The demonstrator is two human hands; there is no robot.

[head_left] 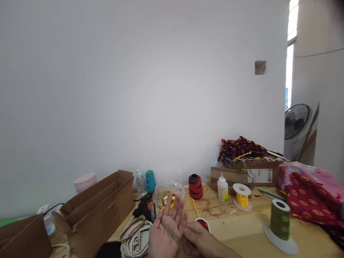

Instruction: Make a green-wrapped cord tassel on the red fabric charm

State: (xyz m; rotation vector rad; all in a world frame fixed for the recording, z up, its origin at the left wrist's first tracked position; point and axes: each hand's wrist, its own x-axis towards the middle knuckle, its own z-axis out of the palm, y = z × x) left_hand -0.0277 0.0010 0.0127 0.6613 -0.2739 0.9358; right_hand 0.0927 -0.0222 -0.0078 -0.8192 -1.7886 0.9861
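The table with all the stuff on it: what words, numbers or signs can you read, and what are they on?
None can be read for sure.
White label on the brown box at the back right: printed marks, too blurred to read.
Yellow label on the white bottle: too small to read.

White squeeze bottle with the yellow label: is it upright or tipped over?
Upright: the squeeze bottle stands on the wooden table, its nozzle pointing up.
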